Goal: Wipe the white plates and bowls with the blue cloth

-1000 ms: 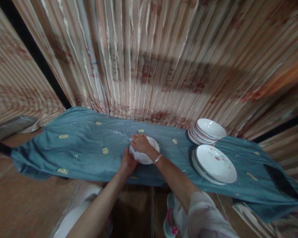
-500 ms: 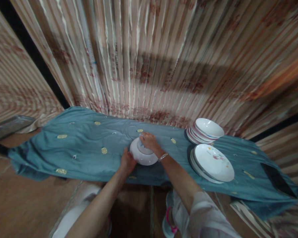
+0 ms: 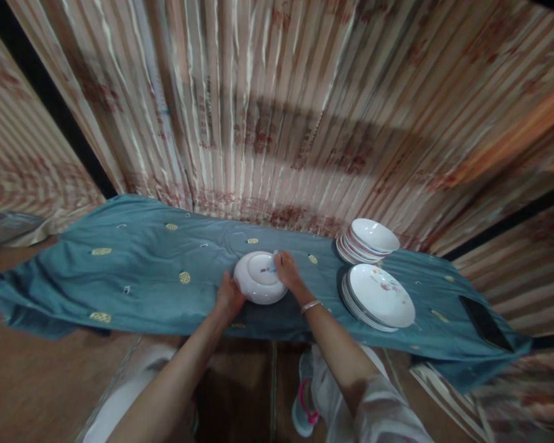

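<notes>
A white bowl (image 3: 261,289) is tipped upside down over the cloth-covered table, its round base and a small dark mark facing up. My left hand (image 3: 231,297) grips it by the left side, fingers partly hidden beneath. On the right of the base, my right hand (image 3: 287,269) is closed on a small pale bluish piece (image 3: 274,263), perhaps cloth or tissue, too small to be sure. A bracelet circles the right wrist.
To the right, a stack of white bowls (image 3: 373,237) stands behind a stack of flower-patterned plates (image 3: 381,296). A dark flat phone-like object (image 3: 484,323) lies near the right end of the teal tablecloth (image 3: 148,264). A striped curtain (image 3: 268,123) hangs behind.
My right hand has moved from the middle of the bowl's base to its right side, uncovering the mark. The view has shifted slightly, so the stacks appear further left.
</notes>
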### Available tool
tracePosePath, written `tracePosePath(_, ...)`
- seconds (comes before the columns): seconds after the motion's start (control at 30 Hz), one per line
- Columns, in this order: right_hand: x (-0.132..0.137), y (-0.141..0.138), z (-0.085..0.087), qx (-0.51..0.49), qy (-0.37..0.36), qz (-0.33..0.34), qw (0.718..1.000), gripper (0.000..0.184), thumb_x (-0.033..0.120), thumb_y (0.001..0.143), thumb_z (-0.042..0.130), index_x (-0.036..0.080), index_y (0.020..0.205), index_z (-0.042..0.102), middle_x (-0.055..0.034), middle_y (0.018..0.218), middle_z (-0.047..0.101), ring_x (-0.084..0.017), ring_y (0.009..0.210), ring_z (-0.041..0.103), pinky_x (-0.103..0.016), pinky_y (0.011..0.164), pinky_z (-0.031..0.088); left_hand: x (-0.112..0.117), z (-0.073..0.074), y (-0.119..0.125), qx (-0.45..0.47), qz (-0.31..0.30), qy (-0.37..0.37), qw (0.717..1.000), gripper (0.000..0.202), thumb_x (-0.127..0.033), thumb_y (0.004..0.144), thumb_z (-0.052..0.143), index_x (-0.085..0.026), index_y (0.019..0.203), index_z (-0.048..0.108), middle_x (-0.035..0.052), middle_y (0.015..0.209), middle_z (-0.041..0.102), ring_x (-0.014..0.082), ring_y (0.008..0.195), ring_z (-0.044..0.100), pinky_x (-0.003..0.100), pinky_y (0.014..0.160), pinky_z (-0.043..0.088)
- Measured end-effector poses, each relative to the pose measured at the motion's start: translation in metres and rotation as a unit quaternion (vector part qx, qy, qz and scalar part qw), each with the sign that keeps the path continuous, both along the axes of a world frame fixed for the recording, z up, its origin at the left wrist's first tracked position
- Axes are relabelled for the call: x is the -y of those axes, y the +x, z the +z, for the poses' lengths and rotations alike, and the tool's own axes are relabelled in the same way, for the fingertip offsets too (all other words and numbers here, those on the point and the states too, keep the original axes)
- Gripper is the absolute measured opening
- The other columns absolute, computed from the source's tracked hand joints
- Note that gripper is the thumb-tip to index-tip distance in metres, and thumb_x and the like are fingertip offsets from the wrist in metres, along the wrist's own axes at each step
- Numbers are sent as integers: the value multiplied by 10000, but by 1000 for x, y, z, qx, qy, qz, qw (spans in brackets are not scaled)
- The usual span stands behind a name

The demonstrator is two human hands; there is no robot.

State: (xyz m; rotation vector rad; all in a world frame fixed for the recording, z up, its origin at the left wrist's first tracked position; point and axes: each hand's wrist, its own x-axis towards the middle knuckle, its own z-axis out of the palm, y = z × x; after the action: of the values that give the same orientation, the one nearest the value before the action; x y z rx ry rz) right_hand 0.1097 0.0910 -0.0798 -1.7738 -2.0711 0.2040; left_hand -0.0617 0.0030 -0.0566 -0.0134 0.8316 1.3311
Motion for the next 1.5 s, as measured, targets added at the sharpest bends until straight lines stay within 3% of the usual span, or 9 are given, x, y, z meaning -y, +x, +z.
tracePosePath(0.23, 10, 7, -18, -54, 31, -20, 998, 407, 232, 1017, 259, 138, 1153, 632, -149, 1126, 699, -234, 1098, 637, -386, 1021, 478, -3, -8, -1, 5, 3, 7, 1000, 507, -357, 1033, 278, -105, 1367, 563, 134, 1026, 780, 277, 1139, 688, 393, 1023, 514)
tracePosePath(0.43, 23, 7, -37, -132, 61, -51, 988, 467, 295, 1027, 234, 98, 1280, 573, -213, 1255, 657, -264, 1213, 606, -447, 1080, 444, 1, -2, 0, 14, -2, 12, 1000, 516, -358, 1041, 271, -104, 1409, 529, 134, 1065, 773, 267, 1089, 711, 385, 1005, 525)
tracePosePath(0.6, 36, 6, -48, -185, 92, -57, 977, 523, 364, 1033, 222, 86, 1375, 504, -241, 1299, 634, -283, 1293, 562, -515, 1105, 424, 3, 7, 3, 3, 7, 6, 1000, 531, -343, 1042, 273, -61, 1436, 490, 147, 983, 781, 277, 1086, 710, 407, 1020, 519)
tracePosePath(0.8, 58, -2, -45, -205, 87, -92, 970, 571, 352, 1021, 204, 20, 1421, 442, -299, 1404, 540, -304, 1391, 469, -565, 1135, 374, 5, 15, 6, -11, 8, -1, 1000, 523, -337, 1047, 260, -58, 1403, 522, 144, 957, 783, 269, 1089, 711, 411, 998, 542)
tracePosePath(0.93, 77, -12, -43, -198, 64, -124, 970, 595, 361, 1017, 222, -3, 1459, 384, -307, 1480, 461, -309, 1452, 384, -563, 1164, 337, 5, 13, 7, -25, 8, 5, 1000, 506, -349, 1049, 263, -86, 1360, 563, 125, 964, 783, 257, 1097, 707, 406, 998, 554)
tracePosePath(1.13, 104, -28, -44, -226, 98, -134, 960, 639, 443, 1028, 232, 15, 1496, 304, -333, 1536, 369, -346, 1480, 323, -643, 1141, 326, 2, 8, 8, -17, 27, 11, 999, 454, -321, 1043, 303, -95, 1257, 634, 117, 1016, 775, 237, 1109, 696, 318, 968, 562)
tracePosePath(1.3, 128, -41, -41, -203, 97, -138, 965, 676, 472, 1037, 238, 3, 1524, 251, -344, 1575, 279, -357, 1498, 280, -632, 1138, 345, 1, 7, 10, -26, 42, 9, 999, 449, -292, 1052, 285, -82, 1197, 654, 99, 985, 780, 212, 1188, 654, 317, 1051, 505)
tracePosePath(1.4, 141, -48, -42, -169, 110, -122, 972, 633, 396, 1042, 267, 18, 1549, 225, -317, 1603, 234, -349, 1514, 242, -604, 1141, 366, 1, 5, 10, -27, 36, 21, 999, 472, -309, 1052, 273, -75, 1195, 657, 111, 1022, 775, 209, 1200, 648, 312, 1063, 492)
tracePosePath(1.5, 152, -55, -46, -128, 153, -92, 976, 580, 221, 1020, 271, 54, 1573, 210, -277, 1625, 216, -328, 1535, 184, -589, 1150, 370, 2, 4, 11, -25, 26, 30, 999, 479, -326, 1047, 282, -71, 1239, 640, 129, 1083, 764, 217, 1195, 653, 324, 1049, 502)
